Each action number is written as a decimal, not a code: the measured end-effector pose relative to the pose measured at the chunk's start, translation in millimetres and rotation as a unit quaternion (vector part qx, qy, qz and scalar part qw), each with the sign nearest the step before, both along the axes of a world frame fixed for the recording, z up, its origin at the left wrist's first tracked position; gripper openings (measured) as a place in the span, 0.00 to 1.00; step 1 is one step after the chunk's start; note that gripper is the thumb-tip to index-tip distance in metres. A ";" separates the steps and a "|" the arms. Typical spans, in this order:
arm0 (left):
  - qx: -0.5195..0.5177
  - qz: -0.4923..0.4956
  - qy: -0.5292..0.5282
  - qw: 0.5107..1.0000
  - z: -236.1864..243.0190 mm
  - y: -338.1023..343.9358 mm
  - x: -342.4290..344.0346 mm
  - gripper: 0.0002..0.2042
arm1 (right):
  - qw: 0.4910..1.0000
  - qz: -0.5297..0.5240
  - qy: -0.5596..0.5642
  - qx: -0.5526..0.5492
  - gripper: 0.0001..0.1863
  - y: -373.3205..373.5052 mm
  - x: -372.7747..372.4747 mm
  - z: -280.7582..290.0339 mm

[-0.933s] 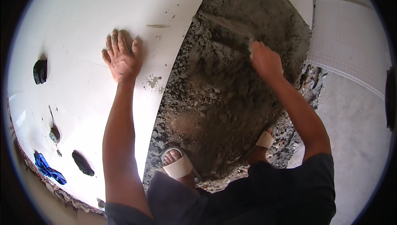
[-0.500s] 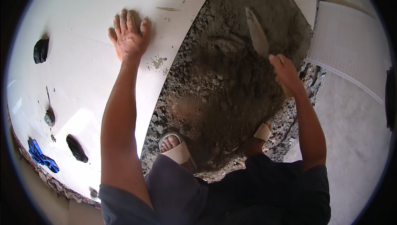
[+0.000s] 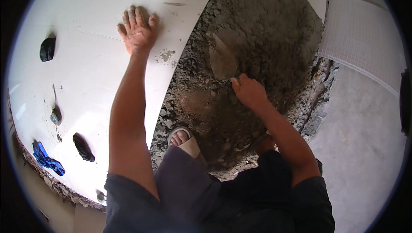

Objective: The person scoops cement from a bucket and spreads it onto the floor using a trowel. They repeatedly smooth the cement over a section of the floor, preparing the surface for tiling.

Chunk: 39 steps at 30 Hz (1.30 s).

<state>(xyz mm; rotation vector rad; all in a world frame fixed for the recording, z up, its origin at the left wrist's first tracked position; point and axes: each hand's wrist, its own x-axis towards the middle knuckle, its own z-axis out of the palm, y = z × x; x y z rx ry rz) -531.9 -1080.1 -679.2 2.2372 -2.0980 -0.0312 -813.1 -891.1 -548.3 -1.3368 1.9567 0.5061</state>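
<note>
My left hand [image 3: 138, 33] is laid on a large white tile [image 3: 81, 10], fingers spread, beside gray splatters. My right hand [image 3: 249, 89] grips a pointed trowel [image 3: 222, 57] by its handle, which the fingers mostly hide. The trowel's somewhat blurred blade is over the rough, dark bed of mortar and grit [image 3: 279, 23] that lies between the tile and the paler floor on the right.
Two black objects [image 3: 48, 48] [image 3: 83, 146], a small metal tool [image 3: 56, 115] and blue cloth [image 3: 47, 158] lie on the tile's left. A gridded white panel [image 3: 360, 40] and gray floor [image 3: 356, 138] are at right. My sandalled foot [image 3: 186, 145] stands in the grit.
My right hand and trowel have swept left across the mortar from their position half a second ago. My left hand stays on the same spot of tile while the view shifts slightly.
</note>
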 end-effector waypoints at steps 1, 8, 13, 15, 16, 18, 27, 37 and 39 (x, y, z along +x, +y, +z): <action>0.000 -0.004 0.011 1.000 2.7 1.0 0.9 0.34 | 1.000 0.021 0.007 -0.018 0.27 -3.0 -0.2 12.0; 0.044 -0.068 -0.014 0.997 12.4 36.7 8.9 0.32 | 0.981 -0.193 -0.032 -0.007 0.25 -88.2 -40.0 52.5; 0.046 -0.061 0.008 0.997 13.9 33.7 8.2 0.31 | 0.994 -0.073 -0.083 -0.024 0.24 -131.5 -18.8 24.6; 0.042 -0.062 -0.005 0.997 13.3 33.2 8.6 0.31 | 0.994 -0.070 -0.078 0.041 0.25 -116.5 3.2 11.6; 0.039 -0.064 -0.014 0.997 12.7 33.9 8.8 0.31 | 0.992 -0.078 -0.058 0.076 0.25 -102.0 13.9 6.6; 0.040 -0.063 -0.009 0.997 11.4 34.7 8.4 0.30 | 0.995 -0.043 -0.026 0.081 0.25 -71.0 32.2 -3.0; 0.049 -0.058 0.007 0.997 15.7 33.4 8.4 0.30 | 0.990 0.139 0.005 -0.013 0.20 9.6 17.9 4.4; 0.041 -0.055 0.002 0.998 15.1 31.9 7.1 0.30 | 0.891 0.360 0.146 -0.237 0.15 -104.0 -78.9 -8.9; 0.035 -0.061 0.001 0.998 15.3 31.5 7.2 0.30 | 0.884 0.359 0.141 -0.264 0.16 -112.7 -83.3 -7.6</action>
